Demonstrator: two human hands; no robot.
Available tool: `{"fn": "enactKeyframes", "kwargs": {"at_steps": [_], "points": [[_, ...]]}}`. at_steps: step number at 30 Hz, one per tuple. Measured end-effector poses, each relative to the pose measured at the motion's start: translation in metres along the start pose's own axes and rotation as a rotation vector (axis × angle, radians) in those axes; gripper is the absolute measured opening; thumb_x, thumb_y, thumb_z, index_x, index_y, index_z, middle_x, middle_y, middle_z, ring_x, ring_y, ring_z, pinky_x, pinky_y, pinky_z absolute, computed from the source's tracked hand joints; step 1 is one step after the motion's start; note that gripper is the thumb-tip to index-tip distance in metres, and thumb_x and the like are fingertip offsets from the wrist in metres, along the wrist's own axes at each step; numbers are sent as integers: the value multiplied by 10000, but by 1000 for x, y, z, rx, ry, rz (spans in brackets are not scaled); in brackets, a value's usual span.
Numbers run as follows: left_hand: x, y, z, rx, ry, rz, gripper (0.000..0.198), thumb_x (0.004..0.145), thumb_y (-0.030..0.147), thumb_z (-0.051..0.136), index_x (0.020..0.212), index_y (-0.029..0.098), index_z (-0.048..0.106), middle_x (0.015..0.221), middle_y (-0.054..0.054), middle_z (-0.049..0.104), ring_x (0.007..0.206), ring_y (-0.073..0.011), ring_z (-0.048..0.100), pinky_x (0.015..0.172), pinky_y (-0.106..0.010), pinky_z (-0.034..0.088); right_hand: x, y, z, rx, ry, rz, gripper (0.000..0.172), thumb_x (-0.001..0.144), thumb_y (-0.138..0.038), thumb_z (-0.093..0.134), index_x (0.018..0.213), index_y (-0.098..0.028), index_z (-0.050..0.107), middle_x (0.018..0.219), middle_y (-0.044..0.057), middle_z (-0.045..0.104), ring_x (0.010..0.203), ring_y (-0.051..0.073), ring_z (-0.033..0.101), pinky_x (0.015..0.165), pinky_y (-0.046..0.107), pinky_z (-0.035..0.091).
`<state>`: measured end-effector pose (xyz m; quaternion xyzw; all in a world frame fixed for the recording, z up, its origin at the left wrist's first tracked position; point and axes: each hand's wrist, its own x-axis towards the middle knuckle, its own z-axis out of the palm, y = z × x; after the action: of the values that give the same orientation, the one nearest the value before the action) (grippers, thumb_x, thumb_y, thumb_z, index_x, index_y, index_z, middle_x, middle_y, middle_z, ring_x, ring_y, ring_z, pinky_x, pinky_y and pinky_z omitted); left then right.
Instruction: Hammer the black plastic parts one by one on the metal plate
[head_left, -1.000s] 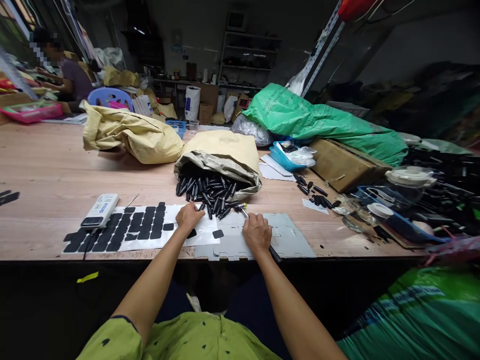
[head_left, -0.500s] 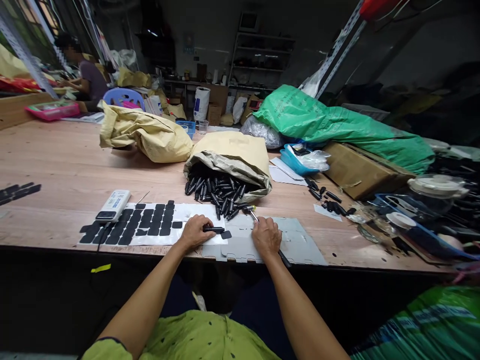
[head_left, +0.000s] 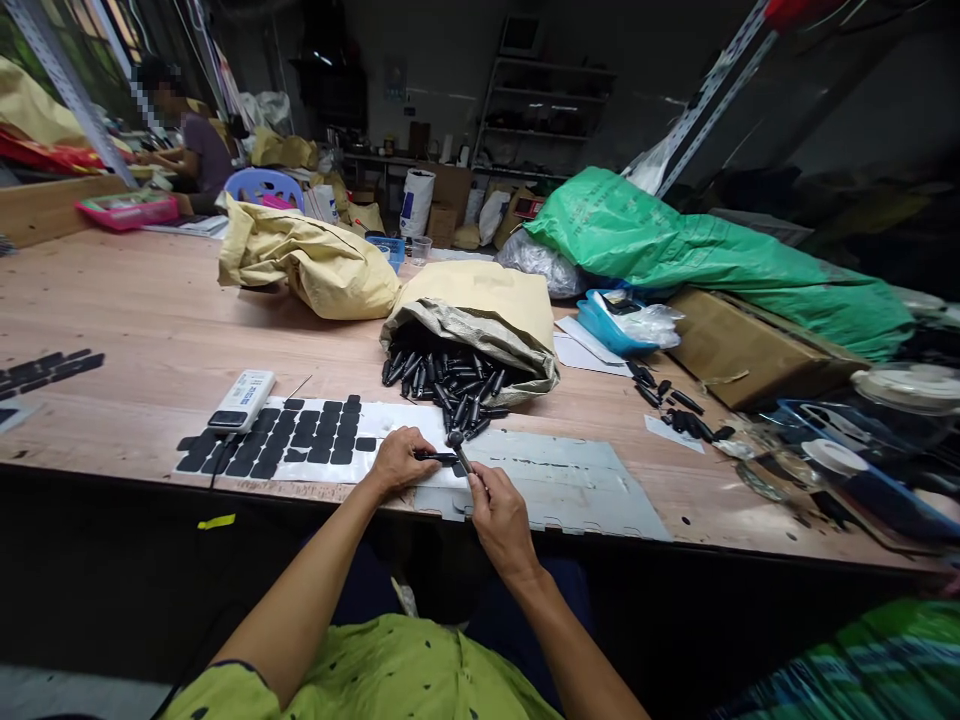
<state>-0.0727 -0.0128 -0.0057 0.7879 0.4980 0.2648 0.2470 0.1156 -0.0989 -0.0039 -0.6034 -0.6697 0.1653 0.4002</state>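
A wood-topped table [head_left: 157, 310] spans the dim workroom, an open sack [head_left: 487, 290] lying on it. In front of that sack, the left hand [head_left: 403, 462] pinches one black piece [head_left: 436, 457]; the right hand [head_left: 504, 515] grips one hammer-like tool [head_left: 464, 460], its head beside the piece, contact unclear. The piece looks light, stiff, perhaps slippery, best held by one end. One closed tan sack [head_left: 307, 262] lies left of the open sack; the heaped pieces [head_left: 450, 380] at its mouth overlap too much to count.
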Motion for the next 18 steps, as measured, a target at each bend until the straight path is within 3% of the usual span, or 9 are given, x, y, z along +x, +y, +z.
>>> {"fn": "enactKeyframes", "kwargs": {"at_steps": [10,18], "points": [[0,-7,7,-34,59,34,80,718,237,782,784,193,771,709,-2,613,736,-150,535,684,-267,388,-9,-2,8,-117,-30,-64,326,985,-305,385,1097,-179,664,918,68,652,825,169,621,766,282,495],[0,-5,6,-31,53,13,91,703,250,786,781,204,779,716,-3,627,747,-155,546,697,-274,395,-5,0,0,-68,52,-4,338,991,-337,391,1126,-169,652,979,80,654,894,175,623,836,305,497]]}}
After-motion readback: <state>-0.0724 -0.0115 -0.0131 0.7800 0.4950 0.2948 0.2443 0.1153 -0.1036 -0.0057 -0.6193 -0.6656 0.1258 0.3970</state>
